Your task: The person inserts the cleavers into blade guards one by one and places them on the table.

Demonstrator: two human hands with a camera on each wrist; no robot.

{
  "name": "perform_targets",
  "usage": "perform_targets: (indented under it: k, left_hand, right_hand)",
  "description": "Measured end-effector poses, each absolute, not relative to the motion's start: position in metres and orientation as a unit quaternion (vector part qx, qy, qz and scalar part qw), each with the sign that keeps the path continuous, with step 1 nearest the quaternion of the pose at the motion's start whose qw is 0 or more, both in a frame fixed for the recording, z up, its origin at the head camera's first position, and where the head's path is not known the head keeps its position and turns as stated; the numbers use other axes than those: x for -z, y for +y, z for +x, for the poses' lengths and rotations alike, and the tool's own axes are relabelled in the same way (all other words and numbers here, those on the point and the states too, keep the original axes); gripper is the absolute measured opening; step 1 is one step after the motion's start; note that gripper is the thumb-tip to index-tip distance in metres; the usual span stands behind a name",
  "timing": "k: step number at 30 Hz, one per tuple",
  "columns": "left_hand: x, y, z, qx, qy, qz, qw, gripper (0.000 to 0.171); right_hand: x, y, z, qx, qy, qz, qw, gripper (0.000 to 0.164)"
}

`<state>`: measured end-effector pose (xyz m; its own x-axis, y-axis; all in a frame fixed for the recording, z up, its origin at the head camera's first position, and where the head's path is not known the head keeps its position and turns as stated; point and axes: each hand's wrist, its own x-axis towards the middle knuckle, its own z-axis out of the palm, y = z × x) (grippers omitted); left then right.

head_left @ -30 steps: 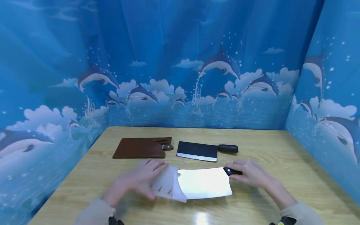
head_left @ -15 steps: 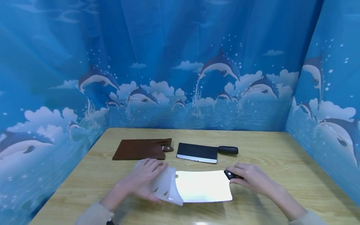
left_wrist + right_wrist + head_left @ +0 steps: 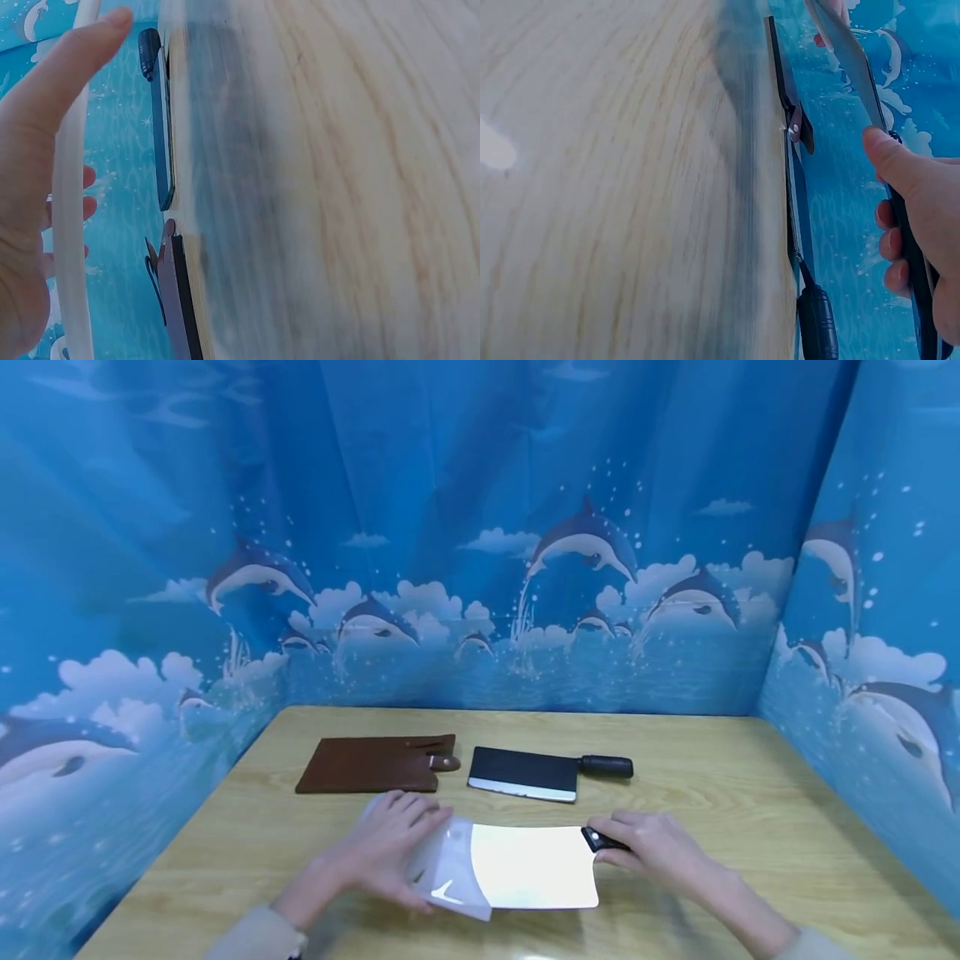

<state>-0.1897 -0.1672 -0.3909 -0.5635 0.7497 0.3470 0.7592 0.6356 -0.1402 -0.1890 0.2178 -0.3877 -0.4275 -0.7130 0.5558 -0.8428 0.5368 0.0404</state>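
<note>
A cleaver with a bright, wide blade (image 3: 534,868) is partly inside a translucent white plastic blade sheath (image 3: 452,872). My right hand (image 3: 656,850) grips its black handle (image 3: 909,259). At the sheath's left part, my left hand (image 3: 386,852) holds it with the thumb on the near side and fingers over the far edge. In the left wrist view the sheath (image 3: 71,225) shows edge-on between thumb and fingertips. Both sheath and cleaver are held above the table. The blade's left end is hidden within the sheath.
A brown leather sheath (image 3: 367,764) lies at the back left of the wooden table (image 3: 720,777), with a snap strap at its right end. Beside it lies a second cleaver (image 3: 525,770), its blade dark with a bright edge. A blue dolphin-print curtain (image 3: 480,527) stands behind.
The right hand has moved left with the cleaver, so more of the blade is inside the plastic sheath. My left hand still holds the sheath in nearly the same place.
</note>
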Motion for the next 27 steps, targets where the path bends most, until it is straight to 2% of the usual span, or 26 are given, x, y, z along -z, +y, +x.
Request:
perform_targets:
  k: [6,17,27]
  left_hand:
    - [0.394,-0.168,-0.191,0.008,-0.877,-0.431,0.213,0.108]
    - [0.397,-0.168,-0.195,0.013,-0.888,-0.409,0.207,0.109]
    - [0.400,-0.170,-0.195,0.022,-0.894,-0.405,0.189,0.109]
  right_hand:
    - [0.390,0.215,-0.188,-0.123,-0.841,0.457,0.261,0.029]
    - [0.397,0.206,-0.191,-0.123,-0.840,0.447,0.281,0.029]
    - [0.399,0.202,-0.191,-0.129,-0.854,0.440,0.246,0.025]
